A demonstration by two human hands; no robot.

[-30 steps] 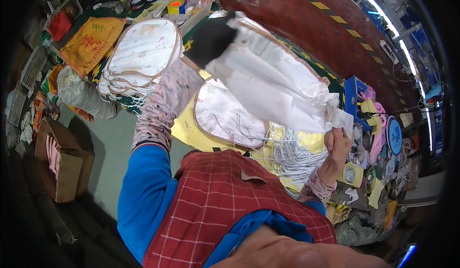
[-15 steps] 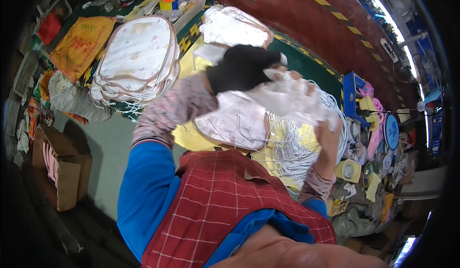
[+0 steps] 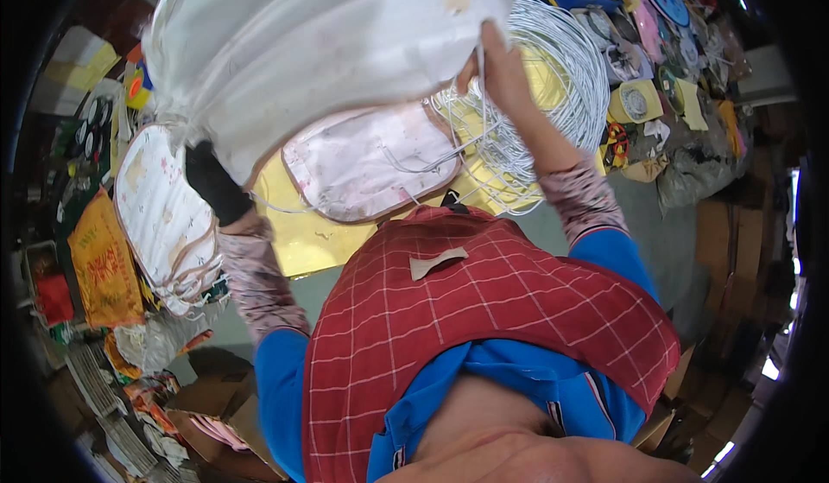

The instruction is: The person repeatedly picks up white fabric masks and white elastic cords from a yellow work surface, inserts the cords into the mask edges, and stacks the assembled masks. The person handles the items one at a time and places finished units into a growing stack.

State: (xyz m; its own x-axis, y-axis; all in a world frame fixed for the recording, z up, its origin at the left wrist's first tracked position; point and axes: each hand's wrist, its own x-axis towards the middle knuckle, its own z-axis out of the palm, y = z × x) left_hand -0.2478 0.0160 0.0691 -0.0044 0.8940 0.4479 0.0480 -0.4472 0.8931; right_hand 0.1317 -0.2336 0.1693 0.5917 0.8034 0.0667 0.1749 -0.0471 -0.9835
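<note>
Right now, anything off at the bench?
Two mild things. The left hand wears a black glove while the right hand is bare. The white cord lies in a loose heap, and pale strands lie across the printed pad beside it, which looks untidy. No spill evident.

Matt cloth panel [image 3: 319, 60], glossy yellow sheet [image 3: 294, 248]

Raised panel [image 3: 328, 47] blocks far side; yellow sheet [image 3: 300, 248] free near left

White fabric piece [image 3: 319, 51] with brown edging, loosely curved, between both hands [image 3: 503, 70].
</note>
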